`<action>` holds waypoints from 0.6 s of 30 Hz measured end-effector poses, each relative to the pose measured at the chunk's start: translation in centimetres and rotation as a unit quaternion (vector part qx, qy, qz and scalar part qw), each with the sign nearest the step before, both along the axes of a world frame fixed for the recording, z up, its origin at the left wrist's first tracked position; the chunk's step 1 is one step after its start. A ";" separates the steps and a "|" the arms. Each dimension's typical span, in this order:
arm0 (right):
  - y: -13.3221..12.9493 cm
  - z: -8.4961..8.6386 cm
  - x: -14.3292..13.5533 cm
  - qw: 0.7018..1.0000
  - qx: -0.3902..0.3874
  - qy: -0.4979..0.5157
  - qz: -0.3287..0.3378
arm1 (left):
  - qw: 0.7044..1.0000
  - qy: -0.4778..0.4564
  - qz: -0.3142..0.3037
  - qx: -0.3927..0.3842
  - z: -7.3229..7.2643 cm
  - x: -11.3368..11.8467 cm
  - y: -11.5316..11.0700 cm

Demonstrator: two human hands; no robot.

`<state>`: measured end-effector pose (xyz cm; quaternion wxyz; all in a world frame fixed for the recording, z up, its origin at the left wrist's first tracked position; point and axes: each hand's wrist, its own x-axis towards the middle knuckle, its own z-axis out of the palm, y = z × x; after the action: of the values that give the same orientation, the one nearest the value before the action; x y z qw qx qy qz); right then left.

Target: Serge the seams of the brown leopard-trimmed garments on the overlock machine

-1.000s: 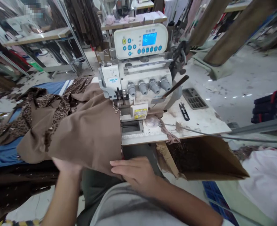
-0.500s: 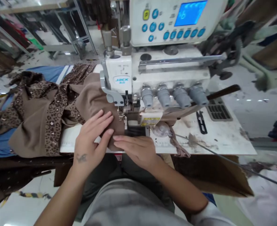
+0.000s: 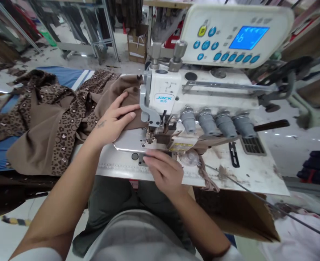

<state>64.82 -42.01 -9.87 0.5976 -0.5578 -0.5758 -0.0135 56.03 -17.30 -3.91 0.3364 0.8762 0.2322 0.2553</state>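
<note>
- Head view: farthest left of the white sewing machine (image 3: 163,85) with its blue JACK label, smooth brown fabric with leopard-print bands (image 3: 37,141) lies heaped and folded, over blue cloth with white stripes (image 3: 63,77).
- The fabric stretches rightward to the machine, its plain brown end lying just beside the stitching head; whether any is under the presser foot cannot be told.
- Left hand (image 3: 109,125), just left of the machine's head, lies back up on that brown end, fingers spread and nearly straight, resting on the fabric rather than gripping it.
- Right hand (image 3: 166,172), in front of the machine, has its fingers close together and lightly bent, tips near the plate's front edge; whether they hold anything cannot be told.
- Above the machine stands a white control panel (image 3: 225,21) with a lit blue screen (image 3: 249,37).
- On the white desk (image 3: 121,168), right of the machine's stitching area, lie a clear round plastic piece (image 3: 189,158), a twisted brownish cloth strip (image 3: 207,177) and, farther right, black thread snips (image 3: 233,156).
</note>
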 end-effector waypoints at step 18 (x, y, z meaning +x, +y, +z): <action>0.9 -1.9 -1.8 0.874 -0.117 0.470 -0.044 | 0.982 0.172 0.072 0.022 -8.5 -21.6 -12.9</action>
<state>63.01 -41.14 -11.76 0.7271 -0.5890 -0.1989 0.2913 34.47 -30.23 -12.41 0.2531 0.8950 0.3436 0.1296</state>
